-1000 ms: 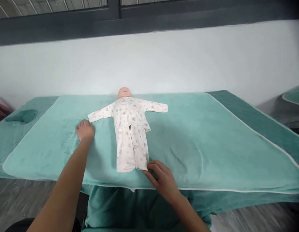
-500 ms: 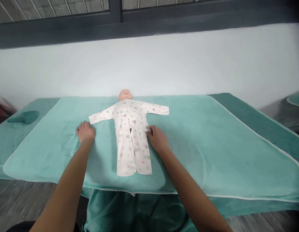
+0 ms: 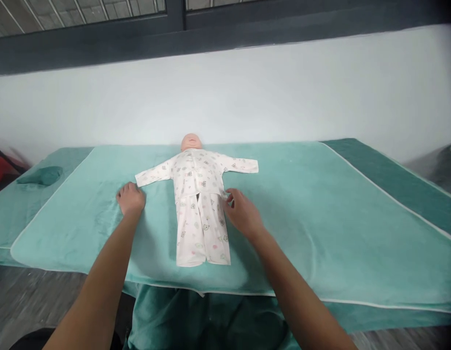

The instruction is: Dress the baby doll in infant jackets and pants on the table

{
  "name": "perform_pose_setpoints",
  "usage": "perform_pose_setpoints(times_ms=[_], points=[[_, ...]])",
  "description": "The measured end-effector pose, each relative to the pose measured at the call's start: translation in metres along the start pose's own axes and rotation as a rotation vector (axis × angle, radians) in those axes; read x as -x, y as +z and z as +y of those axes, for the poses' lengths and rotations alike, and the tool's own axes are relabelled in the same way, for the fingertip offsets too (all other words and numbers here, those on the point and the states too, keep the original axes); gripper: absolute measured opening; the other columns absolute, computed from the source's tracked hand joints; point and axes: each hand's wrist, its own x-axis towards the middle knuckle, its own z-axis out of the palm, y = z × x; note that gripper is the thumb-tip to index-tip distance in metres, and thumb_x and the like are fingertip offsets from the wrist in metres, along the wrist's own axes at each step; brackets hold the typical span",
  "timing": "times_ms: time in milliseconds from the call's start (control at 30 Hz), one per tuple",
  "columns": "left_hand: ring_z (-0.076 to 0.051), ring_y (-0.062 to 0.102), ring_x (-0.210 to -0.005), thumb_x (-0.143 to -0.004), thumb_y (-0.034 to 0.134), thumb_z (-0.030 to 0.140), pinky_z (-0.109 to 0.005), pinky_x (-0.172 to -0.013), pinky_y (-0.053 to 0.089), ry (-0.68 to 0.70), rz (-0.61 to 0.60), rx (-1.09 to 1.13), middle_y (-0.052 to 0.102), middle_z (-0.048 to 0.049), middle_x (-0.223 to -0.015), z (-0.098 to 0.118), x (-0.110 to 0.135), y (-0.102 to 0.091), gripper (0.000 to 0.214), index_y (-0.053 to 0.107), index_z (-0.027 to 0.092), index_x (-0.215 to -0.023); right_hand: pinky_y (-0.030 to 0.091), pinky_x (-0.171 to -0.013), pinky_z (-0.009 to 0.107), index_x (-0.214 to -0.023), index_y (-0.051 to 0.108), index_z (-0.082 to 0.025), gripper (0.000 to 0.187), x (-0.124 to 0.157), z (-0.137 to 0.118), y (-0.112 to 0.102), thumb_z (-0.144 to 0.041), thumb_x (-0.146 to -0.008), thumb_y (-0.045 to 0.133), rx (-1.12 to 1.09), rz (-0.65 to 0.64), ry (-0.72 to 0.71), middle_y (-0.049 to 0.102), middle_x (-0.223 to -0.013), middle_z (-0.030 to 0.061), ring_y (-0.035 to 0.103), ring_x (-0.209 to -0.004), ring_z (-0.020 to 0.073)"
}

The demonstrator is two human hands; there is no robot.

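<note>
A baby doll (image 3: 191, 141) lies on its back on a green mat, its head toward the wall. It wears a white printed baby shirt (image 3: 196, 170) with both sleeves spread out, and matching trousers (image 3: 203, 233) over its legs. My right hand (image 3: 243, 212) is at the shirt's lower right corner, thumb and forefinger pinched at the hem. My left hand (image 3: 131, 198) rests on the mat just below the left sleeve's cuff, its fingers curled under and nothing visible in them.
The green mat (image 3: 301, 194) covers a long bed against a white wall (image 3: 225, 97). A small dark green cushion (image 3: 41, 176) lies at the far left, near a red and black object (image 3: 2, 167). A dark window frame (image 3: 101, 43) runs above.
My right hand has shifted slightly right, its fingers loosening a little at the shirt hem. My left hand stays in place on the mat. The view has tilted slightly.
</note>
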Motion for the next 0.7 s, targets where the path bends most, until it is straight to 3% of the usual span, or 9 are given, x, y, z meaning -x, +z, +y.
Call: perform_pose_setpoints(times_ms=[133,300,467,567,700], points=[[-0.036,0.052,-0.124,-0.091,0.044,0.020,-0.051,-0.106,0.033,0.000,-0.013,0.017,0.063,-0.0194,-0.127,0.001,0.001,-0.002,0.032,0.060,0.015,-0.118,0.047,-0.075,0.032,-0.124,0.057,-0.019,0.028,-0.005,-0.041,-0.003,-0.027,-0.099,0.048,0.019,0.127,-0.252,0.065,-0.113,0.0089,0.062,-0.098,0.0223],[-0.036,0.052,-0.124,-0.091,0.043,0.021,-0.050,-0.105,0.034,0.000,-0.009,0.001,0.062,-0.0188,-0.128,0.002,0.002,-0.004,0.033,0.060,0.016,-0.119,0.049,-0.083,0.041,-0.109,0.065,-0.019,0.017,-0.027,-0.090,0.016,-0.019,-0.095,0.055,0.331,-0.006,-0.584,0.067,-0.110,0.0088,0.059,-0.103,0.0272],[-0.035,0.052,-0.123,-0.091,0.043,0.021,-0.049,-0.104,0.035,-0.008,-0.002,-0.022,0.063,-0.0177,-0.128,0.002,0.001,-0.002,0.033,0.060,0.017,-0.120,0.049,-0.083,0.039,-0.088,0.070,-0.022,0.031,-0.046,-0.116,0.032,0.002,-0.086,0.051,0.360,-0.080,-0.681,0.071,-0.095,0.0069,0.063,-0.092,0.0235],[-0.035,0.052,-0.124,-0.091,0.043,0.021,-0.050,-0.103,0.035,-0.013,0.002,-0.024,0.063,-0.0177,-0.128,0.002,0.000,-0.001,0.033,0.059,0.017,-0.120,0.048,-0.088,0.038,-0.088,0.071,-0.026,0.034,-0.047,-0.123,0.041,0.000,-0.088,0.049,0.274,-0.102,-0.746,0.072,-0.100,0.0060,0.064,-0.098,0.0224],[-0.035,0.052,-0.123,-0.091,0.043,0.022,-0.051,-0.102,0.035,-0.033,0.006,-0.027,0.063,-0.0176,-0.127,0.003,-0.001,0.000,0.032,0.060,0.018,-0.119,0.047,-0.094,0.038,-0.088,0.070,-0.025,0.028,-0.044,-0.119,0.051,-0.006,-0.093,0.050,0.122,-0.123,-0.728,0.071,-0.102,0.0059,0.063,-0.103,0.0227]])
